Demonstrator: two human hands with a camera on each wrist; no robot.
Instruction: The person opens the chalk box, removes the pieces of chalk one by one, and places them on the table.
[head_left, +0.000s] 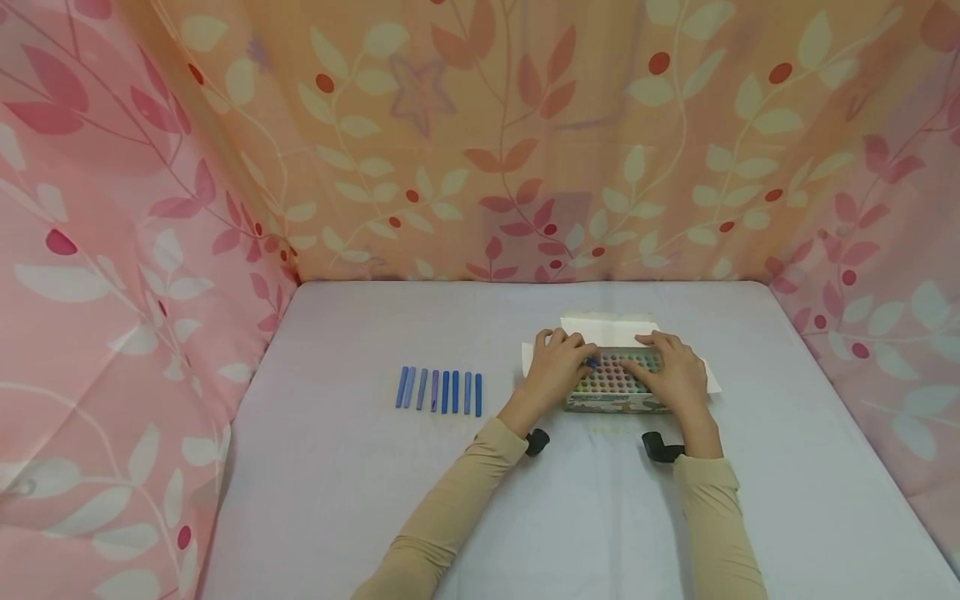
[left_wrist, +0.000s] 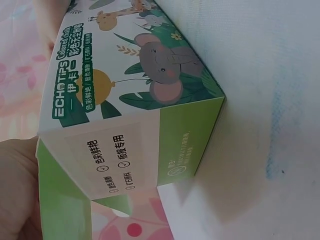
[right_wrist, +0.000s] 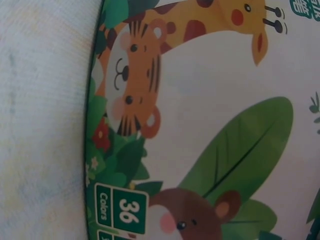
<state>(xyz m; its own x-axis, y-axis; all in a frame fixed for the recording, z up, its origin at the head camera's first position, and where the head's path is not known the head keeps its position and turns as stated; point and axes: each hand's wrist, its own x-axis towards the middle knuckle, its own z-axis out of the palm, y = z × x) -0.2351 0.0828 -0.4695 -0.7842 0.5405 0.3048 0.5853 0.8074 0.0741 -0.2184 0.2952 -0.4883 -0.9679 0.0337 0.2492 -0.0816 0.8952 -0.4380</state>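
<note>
In the head view, an opened colored-chalk box (head_left: 617, 404) full of chalk sticks in rows stands on the table. My left hand (head_left: 553, 364) is over its left part and pinches a blue chalk stick (head_left: 592, 363) between thumb and fingertips. My right hand (head_left: 677, 375) rests on the box's right side, thumb stretched over the chalk tops, fingers spread toward the back edge. In the left wrist view, part of the left hand (left_wrist: 19, 185) shows beside the green-lined flap. The right wrist view holds the printed box front (right_wrist: 220, 90); no hand shows there.
Left of the box, several blue and purple chalk sticks (head_left: 446, 392) lie in a row on the white table (head_left: 337, 483). The box's lid flap (head_left: 607, 327) stands open at the back. Patterned curtains (head_left: 480, 150) enclose the table's back and sides.
</note>
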